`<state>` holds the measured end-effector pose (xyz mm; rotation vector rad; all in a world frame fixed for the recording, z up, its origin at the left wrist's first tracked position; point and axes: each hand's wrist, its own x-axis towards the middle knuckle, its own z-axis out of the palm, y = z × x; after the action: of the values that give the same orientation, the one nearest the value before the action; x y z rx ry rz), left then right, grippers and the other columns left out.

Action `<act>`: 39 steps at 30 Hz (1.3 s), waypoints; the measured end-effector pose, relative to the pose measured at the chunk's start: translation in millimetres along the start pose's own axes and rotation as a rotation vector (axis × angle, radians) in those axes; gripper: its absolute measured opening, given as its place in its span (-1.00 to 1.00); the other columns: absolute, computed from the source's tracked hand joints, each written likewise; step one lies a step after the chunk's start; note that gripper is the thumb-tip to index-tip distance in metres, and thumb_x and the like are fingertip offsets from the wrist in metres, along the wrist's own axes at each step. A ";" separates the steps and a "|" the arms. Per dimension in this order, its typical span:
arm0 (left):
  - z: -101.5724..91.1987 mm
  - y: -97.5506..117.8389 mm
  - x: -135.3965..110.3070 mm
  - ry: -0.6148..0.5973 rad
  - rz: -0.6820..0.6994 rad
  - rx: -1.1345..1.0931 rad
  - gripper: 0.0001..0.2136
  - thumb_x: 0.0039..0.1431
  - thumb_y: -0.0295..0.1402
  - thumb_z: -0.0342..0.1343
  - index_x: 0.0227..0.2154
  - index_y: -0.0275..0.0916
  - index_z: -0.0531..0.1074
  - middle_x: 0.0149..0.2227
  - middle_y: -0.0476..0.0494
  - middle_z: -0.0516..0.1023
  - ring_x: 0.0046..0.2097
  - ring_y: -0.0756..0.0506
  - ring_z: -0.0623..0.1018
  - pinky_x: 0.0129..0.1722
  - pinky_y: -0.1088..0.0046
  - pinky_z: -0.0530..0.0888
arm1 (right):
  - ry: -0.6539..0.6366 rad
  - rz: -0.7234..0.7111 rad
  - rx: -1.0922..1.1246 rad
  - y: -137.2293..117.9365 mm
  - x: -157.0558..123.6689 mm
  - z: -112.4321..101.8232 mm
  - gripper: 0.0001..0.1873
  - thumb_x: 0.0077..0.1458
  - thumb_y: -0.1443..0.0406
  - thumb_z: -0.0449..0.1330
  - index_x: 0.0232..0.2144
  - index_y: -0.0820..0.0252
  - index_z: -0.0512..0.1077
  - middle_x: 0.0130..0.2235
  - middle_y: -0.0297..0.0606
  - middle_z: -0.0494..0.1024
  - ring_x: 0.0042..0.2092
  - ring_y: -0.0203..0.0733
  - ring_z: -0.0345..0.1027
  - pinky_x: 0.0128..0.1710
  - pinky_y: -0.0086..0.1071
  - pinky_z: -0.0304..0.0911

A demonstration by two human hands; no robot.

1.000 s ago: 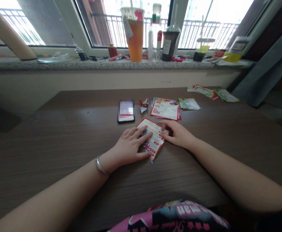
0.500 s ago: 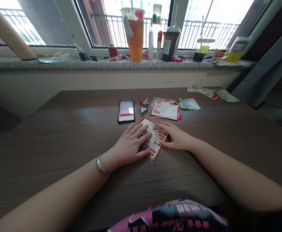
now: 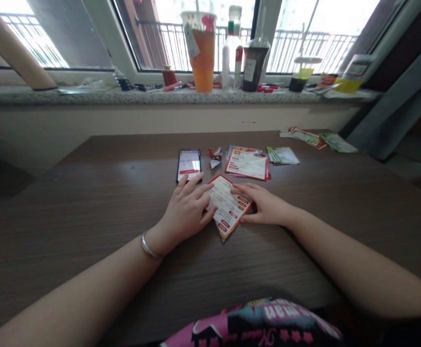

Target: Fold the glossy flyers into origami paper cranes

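A red-bordered paper flyer (image 3: 228, 207) lies folded at an angle on the dark wood table (image 3: 87, 231), with a coloured paper edge showing under its lower point. My right hand (image 3: 264, 205) lies flat with its fingertips on the flyer's right side. My left hand (image 3: 187, 209) rests beside the flyer's left edge, its fingers touching the paper, and its fingertips reach towards a smartphone (image 3: 189, 165). Neither hand closes around anything. A silver bangle (image 3: 147, 246) circles my left wrist.
Farther up the table are a small folded paper shape (image 3: 216, 156), a flyer stack (image 3: 247, 164) and green leaflets (image 3: 282, 155). A granite windowsill (image 3: 160, 96) holds a tall orange drink (image 3: 202, 53), a bottle (image 3: 230, 53) and clutter.
My left hand has slid left and away from me, towards the phone. The flyer now lies flatter, and more of its face shows.
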<state>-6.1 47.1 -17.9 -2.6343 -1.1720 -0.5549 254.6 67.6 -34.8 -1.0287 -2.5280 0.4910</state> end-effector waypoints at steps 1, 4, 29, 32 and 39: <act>-0.9 0.1 -0.1 0.002 -0.007 0.002 -0.74 0.24 -0.20 -0.01 -0.38 -0.22 0.50 0.10 -0.13 0.47 0.26 -0.29 0.23 0.29 -0.06 0.04 | -0.002 -0.001 0.003 0.5 -0.3 -0.1 -0.07 -0.05 0.08 0.32 0.29 0.14 0.06 0.21 -0.06 0.32 0.26 0.07 0.09 0.21 0.02 0.08; -2.8 0.3 -0.4 -0.018 0.001 -0.030 -0.80 0.21 -0.27 0.01 -0.37 -0.19 0.51 0.04 -0.09 0.52 0.23 -0.27 0.28 0.27 -0.02 0.08 | 0.007 -0.010 0.026 2.2 -1.0 0.2 -0.03 -0.05 0.08 0.33 0.32 0.11 -0.01 0.22 -0.08 0.31 0.25 0.07 0.11 0.20 0.03 0.09; 7.3 -7.5 -3.8 -0.155 0.053 0.003 -0.73 0.26 -0.29 -0.03 -0.07 -0.20 0.46 0.00 -0.16 0.52 -0.01 -0.21 0.47 0.02 0.12 0.33 | 0.145 0.062 -0.017 12.1 -5.8 -3.2 -0.13 -0.13 0.13 0.39 0.21 0.13 0.19 0.00 -0.12 0.50 0.04 0.03 0.34 0.08 -0.04 0.23; 6.6 -7.8 -3.3 -0.166 0.001 0.028 -0.73 0.24 -0.24 0.00 -0.11 -0.23 0.48 -0.05 -0.20 0.53 -0.06 -0.22 0.49 -0.05 0.15 0.38 | 0.153 0.075 -0.023 12.2 -5.7 -3.7 -0.19 -0.13 0.14 0.39 0.17 0.13 0.24 -0.02 -0.12 0.50 0.02 0.03 0.36 0.05 -0.04 0.25; 2.9 -22.7 -3.6 -0.243 -0.079 0.064 -0.74 0.24 -0.23 0.01 -0.13 -0.20 0.50 -0.13 -0.21 0.54 -0.15 -0.20 0.51 -0.17 0.23 0.44 | 0.082 0.040 -0.077 11.3 -6.5 -7.1 -0.39 -0.05 0.12 0.35 0.07 0.11 0.39 -0.01 -0.10 0.50 0.00 0.01 0.36 0.03 -0.05 0.27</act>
<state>-24.5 60.7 -21.3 -2.6660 -1.3414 -0.2085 268.8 71.8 -34.9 -1.1055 -2.4753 0.3565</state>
